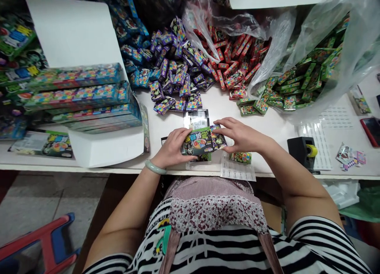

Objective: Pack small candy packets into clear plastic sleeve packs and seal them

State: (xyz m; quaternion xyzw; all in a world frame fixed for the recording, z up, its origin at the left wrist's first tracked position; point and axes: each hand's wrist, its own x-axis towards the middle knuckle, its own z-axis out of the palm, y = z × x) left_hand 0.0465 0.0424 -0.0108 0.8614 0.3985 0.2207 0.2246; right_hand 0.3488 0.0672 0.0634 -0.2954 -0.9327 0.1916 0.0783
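A green and black printed box (198, 141) is in my left hand (175, 148), thumb along its top and fingers at its lower edge. My right hand (234, 134) grips a purple small box (218, 138) at the right end of the green and black box; the two touch or overlap. Below them lies a flat dark package (196, 118) with a pale label, partly covered. A small green box (242, 157) rests on a sticker sheet (237, 171) near the table's front edge, below my right wrist.
Piles of purple boxes (173, 78), red boxes (237, 56) and green boxes (308, 78) lie behind my hands, some in clear plastic bags. An open white carton (99, 147) with stacked long boxes (80, 96) stands left. A tape dispenser (302, 151) sits right.
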